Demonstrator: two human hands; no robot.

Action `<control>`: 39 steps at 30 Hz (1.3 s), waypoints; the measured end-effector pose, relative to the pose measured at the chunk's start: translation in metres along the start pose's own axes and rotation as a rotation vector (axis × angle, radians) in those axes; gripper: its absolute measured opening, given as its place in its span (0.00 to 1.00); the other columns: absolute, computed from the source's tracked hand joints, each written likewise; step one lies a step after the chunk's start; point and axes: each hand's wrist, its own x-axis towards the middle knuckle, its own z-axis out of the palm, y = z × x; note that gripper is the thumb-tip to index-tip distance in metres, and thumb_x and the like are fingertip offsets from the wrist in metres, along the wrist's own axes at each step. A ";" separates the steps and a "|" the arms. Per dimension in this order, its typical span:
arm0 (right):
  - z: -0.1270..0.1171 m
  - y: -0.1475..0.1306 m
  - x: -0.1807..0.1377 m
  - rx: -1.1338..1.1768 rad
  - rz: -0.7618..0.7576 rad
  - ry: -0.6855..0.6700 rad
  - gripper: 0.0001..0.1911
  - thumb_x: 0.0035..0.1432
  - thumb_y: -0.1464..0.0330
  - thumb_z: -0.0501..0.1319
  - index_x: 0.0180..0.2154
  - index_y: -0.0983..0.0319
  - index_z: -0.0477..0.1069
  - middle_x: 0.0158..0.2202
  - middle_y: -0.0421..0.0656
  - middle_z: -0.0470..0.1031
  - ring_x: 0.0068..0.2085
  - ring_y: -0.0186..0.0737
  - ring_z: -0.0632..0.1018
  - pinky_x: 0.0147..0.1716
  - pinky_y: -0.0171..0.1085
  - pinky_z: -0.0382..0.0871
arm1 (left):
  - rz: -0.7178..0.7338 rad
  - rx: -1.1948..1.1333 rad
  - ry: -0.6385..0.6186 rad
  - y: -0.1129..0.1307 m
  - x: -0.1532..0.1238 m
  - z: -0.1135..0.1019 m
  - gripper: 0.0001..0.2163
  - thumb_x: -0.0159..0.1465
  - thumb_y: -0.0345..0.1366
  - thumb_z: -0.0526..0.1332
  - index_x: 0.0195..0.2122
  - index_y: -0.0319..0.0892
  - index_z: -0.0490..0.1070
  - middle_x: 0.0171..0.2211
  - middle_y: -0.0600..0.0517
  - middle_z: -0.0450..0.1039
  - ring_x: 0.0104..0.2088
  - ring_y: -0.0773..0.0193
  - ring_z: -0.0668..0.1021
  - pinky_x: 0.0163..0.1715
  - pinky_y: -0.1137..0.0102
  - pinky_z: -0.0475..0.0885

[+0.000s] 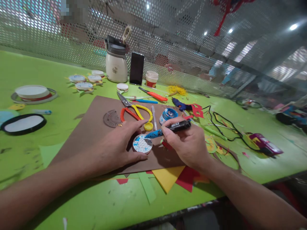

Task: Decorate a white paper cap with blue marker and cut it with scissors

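Observation:
My left hand (pixel 115 143) curves round a small white round disc (pixel 142 145) on the brown board (pixel 79 137), thumb and fingers at its edge. Blue patches and thin crossing lines cover the disc's top. My right hand (pixel 189 140) grips a black marker (pixel 178 126) with a blue-smeared front end, and its tip meets the disc's upper right. Just beyond are a pot with blue paint (pixel 168 114), a small yellow cap (pixel 148 126), a white pen (pixel 153 117) and red-and-yellow-handled scissors (pixel 137 111). A clear protractor (pixel 112 118) lies left of them.
Several painted discs (pixel 83 86), a jug (pixel 116 65), a phone (pixel 137 68) and a paper cup (pixel 152 79) stand at the back. To the right lie a glue gun (pixel 179 104) and its black cord. Coloured paper (pixel 169 179) overlaps the board's front edge.

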 end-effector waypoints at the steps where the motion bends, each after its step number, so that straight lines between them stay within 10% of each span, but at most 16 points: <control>1: 0.000 0.000 0.000 -0.001 -0.001 0.002 0.07 0.63 0.60 0.65 0.38 0.55 0.78 0.31 0.39 0.79 0.30 0.39 0.79 0.29 0.36 0.71 | 0.002 0.001 0.001 0.000 0.000 0.000 0.40 0.56 0.48 0.69 0.69 0.46 0.59 0.56 0.44 0.74 0.54 0.43 0.76 0.52 0.53 0.73; 39: 0.001 -0.002 0.000 -0.050 -0.036 0.030 0.07 0.62 0.60 0.66 0.40 0.55 0.78 0.35 0.40 0.82 0.34 0.41 0.81 0.39 0.38 0.75 | -0.008 -0.069 -0.032 0.006 0.001 -0.005 0.38 0.59 0.47 0.66 0.69 0.45 0.57 0.53 0.45 0.78 0.49 0.47 0.80 0.47 0.57 0.76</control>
